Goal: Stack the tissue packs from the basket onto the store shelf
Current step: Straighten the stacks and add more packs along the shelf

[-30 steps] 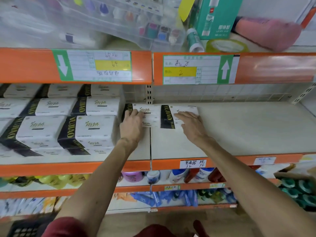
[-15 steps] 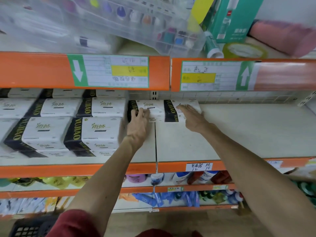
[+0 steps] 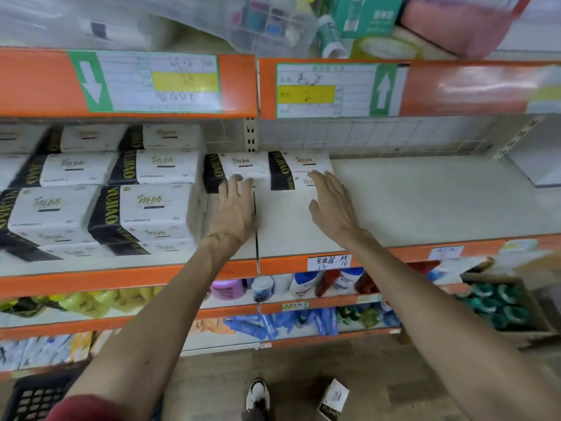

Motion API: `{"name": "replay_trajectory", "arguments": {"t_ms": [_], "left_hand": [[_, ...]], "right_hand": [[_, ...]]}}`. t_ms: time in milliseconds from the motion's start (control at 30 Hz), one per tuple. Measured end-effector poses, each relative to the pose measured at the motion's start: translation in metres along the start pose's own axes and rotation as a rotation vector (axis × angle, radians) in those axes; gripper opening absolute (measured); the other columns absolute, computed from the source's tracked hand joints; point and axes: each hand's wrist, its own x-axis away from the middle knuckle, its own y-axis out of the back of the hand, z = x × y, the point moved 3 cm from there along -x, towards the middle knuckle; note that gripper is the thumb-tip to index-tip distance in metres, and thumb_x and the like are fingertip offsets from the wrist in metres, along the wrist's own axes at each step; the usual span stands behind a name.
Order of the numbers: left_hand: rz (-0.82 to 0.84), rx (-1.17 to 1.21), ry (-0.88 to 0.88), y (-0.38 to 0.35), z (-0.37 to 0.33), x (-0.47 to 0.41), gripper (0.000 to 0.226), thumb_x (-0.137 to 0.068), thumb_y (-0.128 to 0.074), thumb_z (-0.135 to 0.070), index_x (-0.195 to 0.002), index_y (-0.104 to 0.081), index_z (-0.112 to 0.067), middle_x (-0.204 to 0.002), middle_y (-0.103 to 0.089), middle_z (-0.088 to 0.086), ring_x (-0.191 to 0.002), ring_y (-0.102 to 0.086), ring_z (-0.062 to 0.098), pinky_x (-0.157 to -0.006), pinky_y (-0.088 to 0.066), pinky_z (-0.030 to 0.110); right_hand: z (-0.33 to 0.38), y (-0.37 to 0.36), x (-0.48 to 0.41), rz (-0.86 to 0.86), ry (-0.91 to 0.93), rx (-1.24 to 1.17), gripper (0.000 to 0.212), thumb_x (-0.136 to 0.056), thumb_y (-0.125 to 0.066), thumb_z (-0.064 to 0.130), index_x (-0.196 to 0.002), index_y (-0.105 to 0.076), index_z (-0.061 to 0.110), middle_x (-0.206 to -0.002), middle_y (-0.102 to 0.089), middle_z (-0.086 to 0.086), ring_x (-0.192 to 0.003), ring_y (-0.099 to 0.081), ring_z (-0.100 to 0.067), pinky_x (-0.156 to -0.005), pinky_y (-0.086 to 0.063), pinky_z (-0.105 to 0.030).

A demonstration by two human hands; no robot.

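Orange trim runs along the front of the store shelf (image 3: 425,205), and up on its pale board both arms are reaching in. Left hand (image 3: 233,208) lies flat, fingers straight and close together, tips touching the lower front of the left tissue pack (image 3: 243,165). Right hand (image 3: 331,205) is flat too, fingers slightly fanned, tips resting against the front of the right tissue pack (image 3: 306,164). Neither hand curls round anything.

Those two packs sit side by side at the back of the shelf, touching each other. Each has a white wrap with a black band at its left end, and the left one sits across the seam between the two shelf boards. Just to their left, the stocked tissue packs (image 3: 142,208) are piled in rows, the same white and black, filling that end of the shelf.

Down at the bottom left, a corner of the black basket (image 3: 30,399) peeks in, and what's inside it can't be told. One loose tissue pack (image 3: 334,398) lies on the wooden floor beside a white shoe (image 3: 257,396). Under the hands, a lower shelf carries bottles (image 3: 303,284). Off to the right, a cardboard box (image 3: 537,314) holds green items too blurred to name. Overhead, a price label (image 3: 158,82) with a green arrow sits on the upper orange rail.
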Motion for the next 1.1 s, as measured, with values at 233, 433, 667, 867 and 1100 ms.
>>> {"name": "replay_trajectory", "arguments": {"t_ms": [233, 433, 667, 867, 1100], "left_hand": [[0.101, 0.107, -0.132, -0.021, -0.093, 0.072, 0.044, -0.078, -0.06, -0.007, -0.122, -0.053, -0.005, -0.125, -0.045, 0.016, -0.112, -0.045, 0.035, -0.087, -0.047, 0.046], [0.163, 0.228, -0.222, -0.067, -0.182, 0.171, 0.028, -0.079, -0.05, -0.008, -0.106, -0.058, -0.005, -0.107, -0.052, 0.018, -0.097, -0.05, 0.037, -0.084, -0.045, 0.047], [0.693, 0.116, 0.063, -0.129, -0.225, 0.301, 0.05, -0.088, -0.059, -0.018, -0.135, -0.044, -0.008, -0.134, -0.042, 0.016, -0.125, -0.039, 0.036, -0.102, -0.038, 0.045], [0.756, 0.206, 0.174, -0.173, -0.217, 0.348, 0.045, -0.083, -0.058, -0.016, -0.127, -0.052, -0.006, -0.127, -0.049, 0.017, -0.123, -0.045, 0.037, -0.103, -0.036, 0.039], [0.853, 0.294, 0.321, -0.336, -0.181, 0.42, 0.037, -0.085, -0.058, -0.008, -0.122, -0.059, -0.005, -0.126, -0.054, 0.017, -0.121, -0.05, 0.034, -0.105, -0.036, 0.034]], "right_hand": [[-0.071, 0.008, 0.128, -0.085, -0.103, 0.083, 0.051, -0.091, -0.048, 0.009, -0.141, -0.042, 0.008, -0.145, -0.046, -0.008, -0.137, -0.037, -0.024, -0.115, -0.027, -0.039], [-0.133, 0.02, 0.257, -0.063, -0.067, 0.107, 0.039, -0.09, -0.051, 0.014, -0.129, -0.053, 0.013, -0.129, -0.057, -0.002, -0.123, -0.049, -0.023, -0.101, -0.036, -0.035], [-0.199, -0.008, 0.393, 0.309, -0.349, 0.132, 0.047, -0.092, -0.054, 0.025, -0.137, -0.042, 0.017, -0.136, -0.051, -0.005, -0.129, -0.043, -0.025, -0.106, -0.033, -0.039], [-0.22, -0.042, 0.452, 0.502, -0.556, 0.092, 0.049, -0.09, -0.056, 0.03, -0.134, -0.042, 0.015, -0.133, -0.053, -0.01, -0.125, -0.046, -0.029, -0.103, -0.036, -0.042], [-0.286, -0.202, 0.512, 0.626, -0.83, -0.101, 0.055, -0.088, -0.055, 0.038, -0.134, -0.044, 0.009, -0.136, -0.048, -0.016, -0.127, -0.043, -0.034, -0.102, -0.034, -0.04]]}}
